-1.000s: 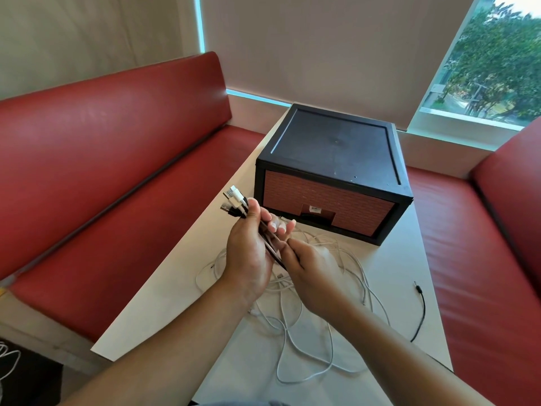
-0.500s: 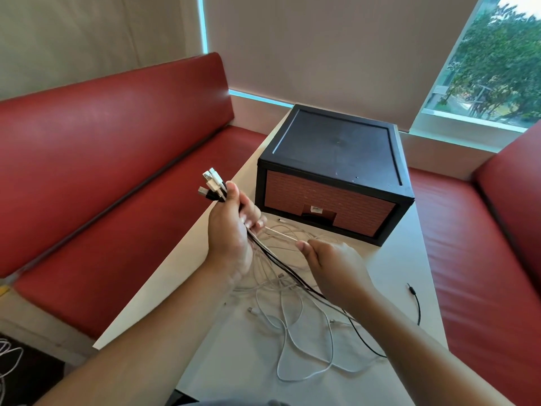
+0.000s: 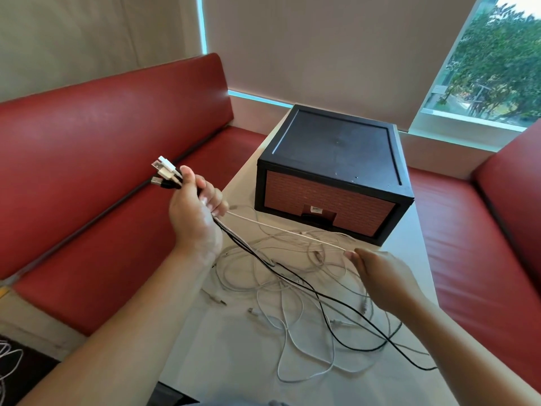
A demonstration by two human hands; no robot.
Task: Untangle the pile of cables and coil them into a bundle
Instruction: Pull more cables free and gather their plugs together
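Note:
A loose tangle of white cables (image 3: 295,306) and one black cable (image 3: 345,312) lies on the white table (image 3: 222,353). My left hand (image 3: 196,212) is raised over the table's left edge and grips several cable ends, with their USB plugs (image 3: 165,172) sticking out above my thumb. From that fist the cables run down and to the right. My right hand (image 3: 377,273) pinches one taut white cable (image 3: 281,227) stretched between the two hands, just in front of the box.
A black box with a brick-pattern front (image 3: 330,174) stands at the far end of the table. Red bench seats (image 3: 96,177) flank the table on both sides. A window (image 3: 494,60) is at the back right. More white cable lies on the floor (image 3: 7,361) at the lower left.
My left hand has lifted the gripped plugs up and to the left. My right hand has slid right along a white cable, pulling it taut. The hands are now far apart.

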